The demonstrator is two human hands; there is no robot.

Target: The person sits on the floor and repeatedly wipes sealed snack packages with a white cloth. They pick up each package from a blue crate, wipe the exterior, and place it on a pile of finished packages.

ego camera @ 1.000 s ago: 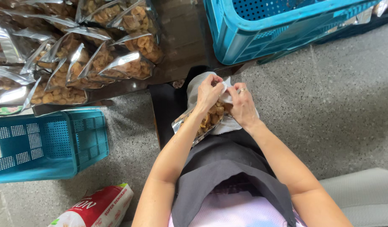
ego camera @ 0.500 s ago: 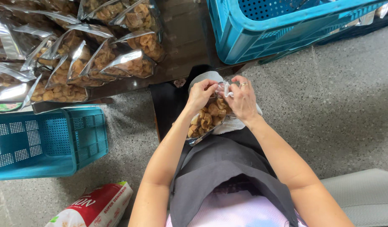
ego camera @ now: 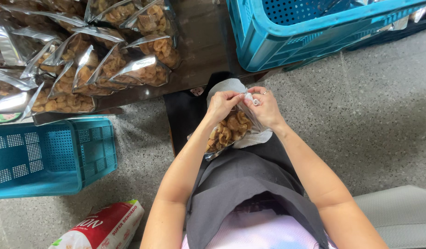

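Both hands, left [ego camera: 221, 105] and right [ego camera: 266, 107], pinching the top of a clear snack bag [ego camera: 228, 130] over the lap.

Both forearms are extended forward and angled inward, elbows bent. The left hand [ego camera: 221, 105] and right hand [ego camera: 264, 107] are held close together, fingers curled and pinched, knuckles turned upward, wrists slightly flexed.
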